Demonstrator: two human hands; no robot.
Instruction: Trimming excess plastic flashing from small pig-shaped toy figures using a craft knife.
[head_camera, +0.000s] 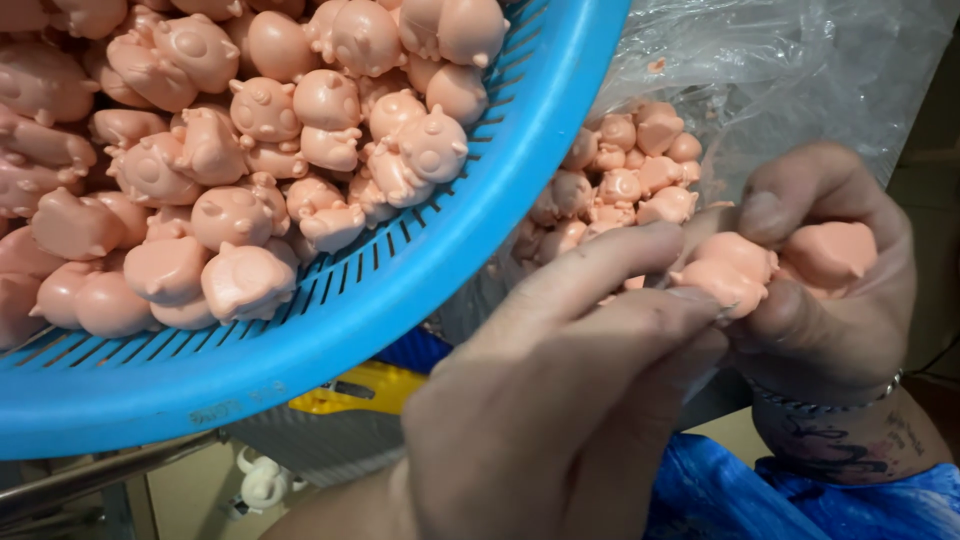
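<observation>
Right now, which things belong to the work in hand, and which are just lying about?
In hand:
- left hand
- right hand, holding pink figures
- blue basket of pink figures
- clear bag of more figures

Lying about:
- yellow object under the basket
- white piece lower down

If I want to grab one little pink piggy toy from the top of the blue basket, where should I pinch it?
Probably pinch the round body of a pink pig figure lying on top of the pile near the blue basket's rim, coming from above with thumb and finger on its two sides. The body is plump and smooth; the tiny ears and feet look too small to grip well.
</observation>
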